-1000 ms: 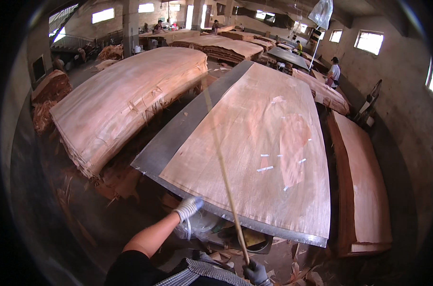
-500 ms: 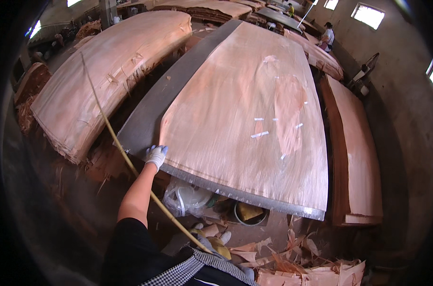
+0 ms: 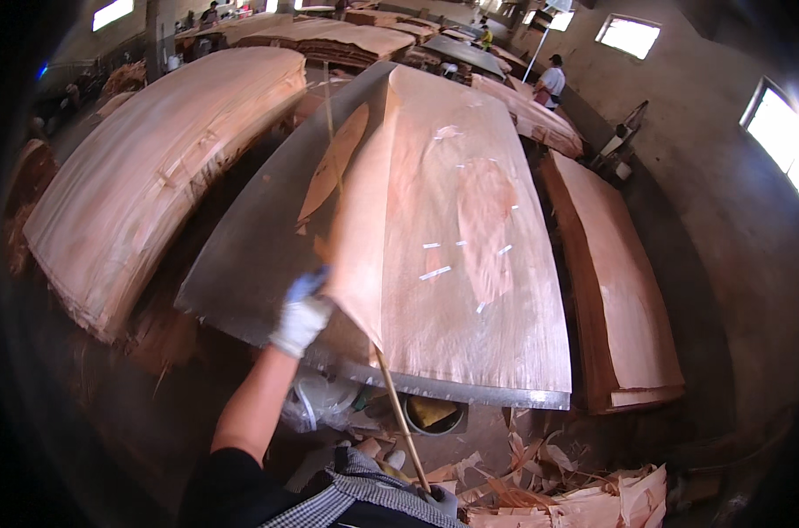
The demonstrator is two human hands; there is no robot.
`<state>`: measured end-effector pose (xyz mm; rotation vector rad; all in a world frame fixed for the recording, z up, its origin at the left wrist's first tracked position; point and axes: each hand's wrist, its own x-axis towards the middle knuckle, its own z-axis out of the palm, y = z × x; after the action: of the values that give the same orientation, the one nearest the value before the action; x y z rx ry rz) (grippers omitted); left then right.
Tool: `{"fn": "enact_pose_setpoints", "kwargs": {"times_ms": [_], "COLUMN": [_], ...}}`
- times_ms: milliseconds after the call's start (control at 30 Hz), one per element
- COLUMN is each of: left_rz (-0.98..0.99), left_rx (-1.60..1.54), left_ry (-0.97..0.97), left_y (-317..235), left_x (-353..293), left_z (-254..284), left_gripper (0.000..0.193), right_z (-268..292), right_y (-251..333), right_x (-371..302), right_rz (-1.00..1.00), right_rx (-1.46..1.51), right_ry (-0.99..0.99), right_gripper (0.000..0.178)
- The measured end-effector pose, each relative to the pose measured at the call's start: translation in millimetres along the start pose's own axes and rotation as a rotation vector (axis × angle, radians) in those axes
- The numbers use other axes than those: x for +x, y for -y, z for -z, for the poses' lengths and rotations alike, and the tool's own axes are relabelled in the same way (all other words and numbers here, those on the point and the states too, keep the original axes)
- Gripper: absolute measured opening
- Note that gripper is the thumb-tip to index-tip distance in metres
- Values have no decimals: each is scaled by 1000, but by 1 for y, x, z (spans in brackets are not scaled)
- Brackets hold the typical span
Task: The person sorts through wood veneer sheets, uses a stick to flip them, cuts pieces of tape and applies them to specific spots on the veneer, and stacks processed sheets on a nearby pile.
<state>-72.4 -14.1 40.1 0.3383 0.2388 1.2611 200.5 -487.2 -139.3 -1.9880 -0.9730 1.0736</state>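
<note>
A large thin wood veneer sheet (image 3: 470,334) lies over a dark, metal-edged table (image 3: 241,264), its left side raised and bent. My left hand (image 3: 301,321), in a white glove with blue fingertips, is closed at that raised edge; the fingertips are slightly blurred. A long thin stick (image 3: 399,414) rises from near my waist and passes beneath the lifted veneer. Its far end shows again beyond the sheet's left edge. White tape strips and a darker patch mark the sheet. My right hand cannot be made out.
Curved veneer stacks stand to the left (image 3: 171,132) and right (image 3: 628,282). Under the table's front edge are a bucket (image 3: 434,415) and clear plastic (image 3: 316,400). Veneer scraps (image 3: 575,502) lie in front. A loose veneer piece (image 3: 333,167) rests on the table. A person (image 3: 551,84) stands far right.
The sheet's left side has been lifted and drawn rightward, baring more dark table and a loose piece. My left hand moved with it. The stick swung from the left to under the sheet.
</note>
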Motion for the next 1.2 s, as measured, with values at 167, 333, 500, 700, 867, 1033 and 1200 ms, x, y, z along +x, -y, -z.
{"fn": "enact_pose_setpoints", "kwargs": {"times_ms": [167, 333, 500, 700, 867, 1033, 1200], "left_rz": [-78, 7, 174, 364, 420, 426, 389], "left_rx": [34, 429, 824, 1233, 1420, 1345, 1366], "left_ry": [-336, -578, -702, -561, -338, -191, 88], "left_y": [-59, -37, 3, 90, 235, 372, 531], "left_x": [-53, -48, -26, -6, 26, 49, 54], "left_z": [89, 140, 140, 97, 18, -26, -172], "left_gripper": [38, 26, 12, 17, 17, 19, 20], "right_z": [1, 13, 50, 156, 292, 440, 607], "right_y": [105, 207, 244, 243, 168, 111, 28], "right_x": [23, 80, 137, 151, 185, 212, 230], "right_rz": [-296, -234, -252, -287, -288, -232, -233], "right_rx": [411, 462, 711, 843, 923, 864, 802], "right_ry": [-163, -93, -29, 101, 55, -15, -367], "right_gripper": [13, 23, 22, 22, 27, 25, 17]}}
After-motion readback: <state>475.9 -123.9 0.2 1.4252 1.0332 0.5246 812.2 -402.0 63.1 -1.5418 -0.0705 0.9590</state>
